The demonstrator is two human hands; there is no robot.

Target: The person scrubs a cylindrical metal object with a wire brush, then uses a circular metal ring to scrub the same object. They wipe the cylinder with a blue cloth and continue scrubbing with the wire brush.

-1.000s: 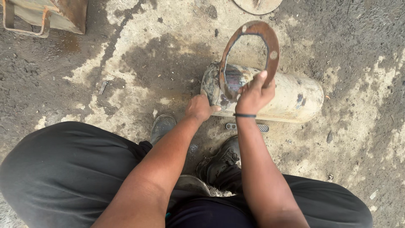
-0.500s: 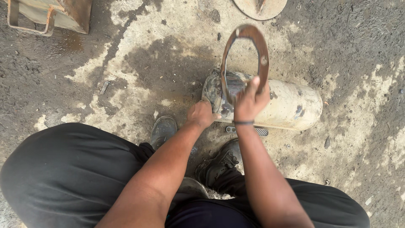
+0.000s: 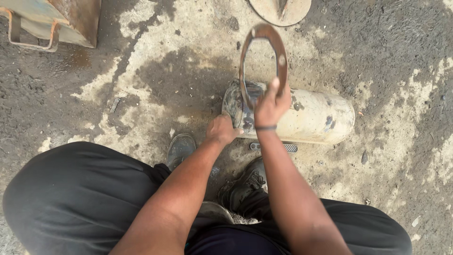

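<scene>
Holding a rusty metal ring (image 3: 262,63) upright by its lower rim, my right hand (image 3: 270,106) has its fingers closed round it, just above the open end of a pale cylinder (image 3: 309,118). That cylinder lies on its side on the stained concrete ground (image 3: 155,71), about mid-ground. My left hand (image 3: 222,130) presses against the cylinder's near end; whether it grips I cannot tell.

Risk, in my judgement: the ring is pinched at one edge only, so it could swing or slip onto the cylinder or my boot (image 3: 245,184); the cylinder could also roll if the left hand eases.

Compared with a second ago, the ring has turned more edge-on, appearing narrower, and sits slightly leftward.
</scene>
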